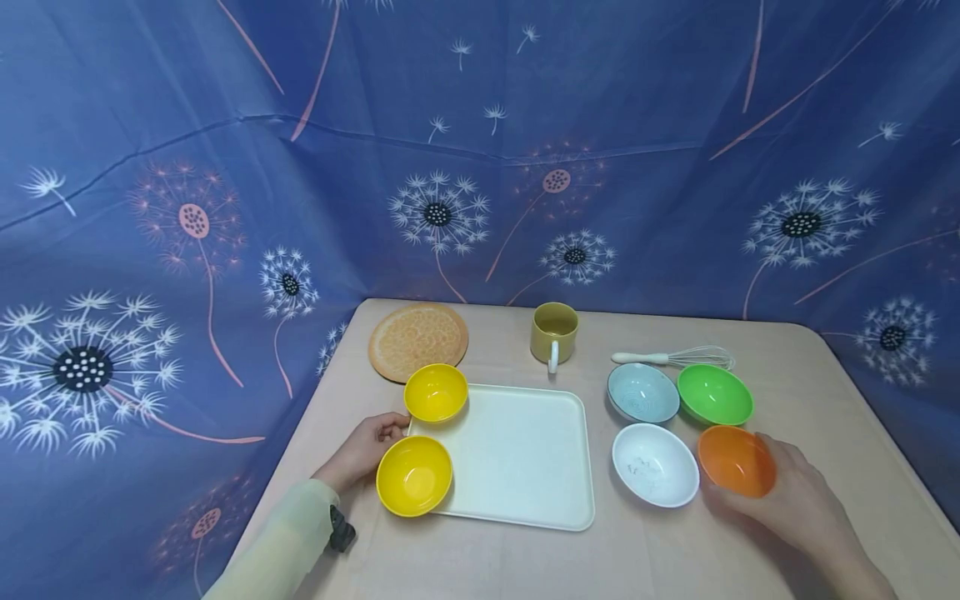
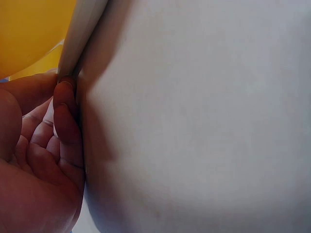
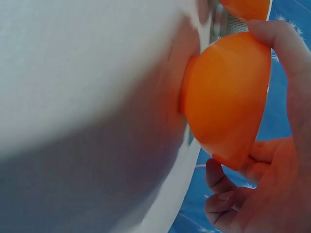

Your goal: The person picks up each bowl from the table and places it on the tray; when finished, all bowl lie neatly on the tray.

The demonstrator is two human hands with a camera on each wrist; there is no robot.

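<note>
My left hand (image 1: 369, 447) is at the left edge of a white rectangular tray (image 1: 517, 454), its thumb and curled fingers (image 2: 67, 111) pinching the rim in the left wrist view. Two yellow bowls, one upper (image 1: 436, 393) and one lower (image 1: 415, 477), stand on the tray's left side, partly past its edge. On the right, my right hand (image 1: 798, 492) grips an orange bowl (image 1: 737, 461) by its rim, thumb on the near side and fingers on the far side. The right wrist view shows the orange bowl (image 3: 226, 97) from the side, its base close to the tabletop.
Left of the orange bowl is a white bowl (image 1: 656, 465); behind are a light blue bowl (image 1: 642, 393) and a green bowl (image 1: 715, 395). A whisk (image 1: 675, 357) lies behind them. An olive mug (image 1: 554, 332) and a round tan mat (image 1: 417, 340) stand along the back.
</note>
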